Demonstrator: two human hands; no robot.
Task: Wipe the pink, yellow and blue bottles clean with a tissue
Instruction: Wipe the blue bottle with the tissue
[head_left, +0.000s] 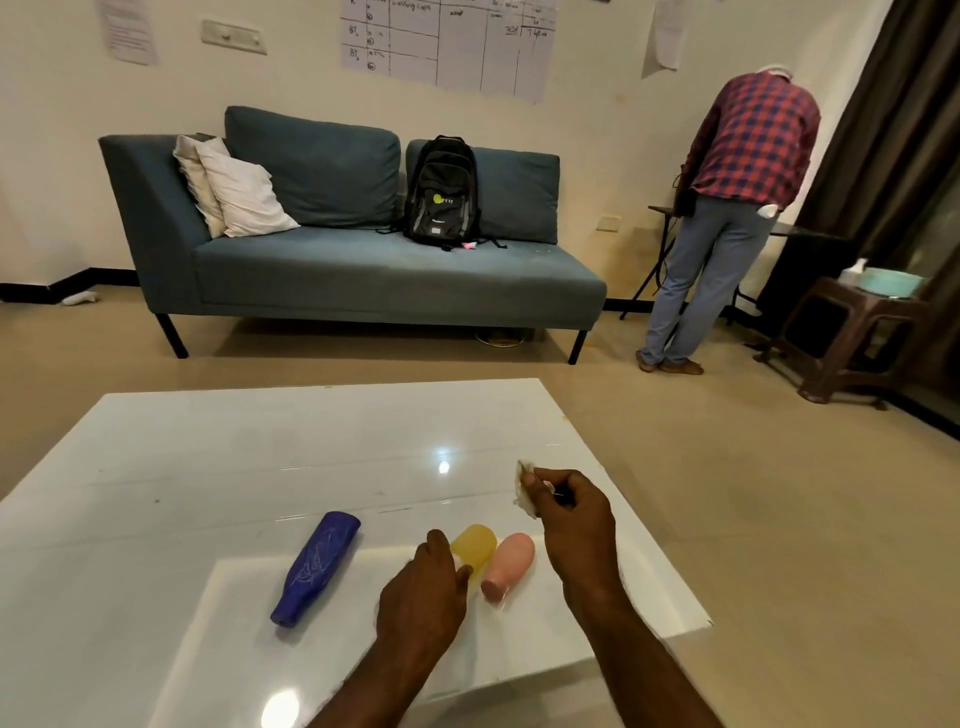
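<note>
Blue sofa (363, 244) against cream wall (291, 78); beige tiled floor (753, 493).

Beyond the white surface (249, 447) we see a blue-grey sofa (363, 273) holding two pale pillows (241, 197) and a black backpack (441, 192). At our right, a person in a checked shirt (753, 140) stands near a brown stool (857, 307) carrying a teal bowl (888, 283).

hands (422, 590) (574, 525) holding tissue (523, 488), yellow bottle (475, 545)

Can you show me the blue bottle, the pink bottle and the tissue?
blue bottle (317, 569), head view, middle of its body.
pink bottle (511, 564), head view, middle of its body.
tissue (521, 492), head view, its crumpled white edge.
</note>
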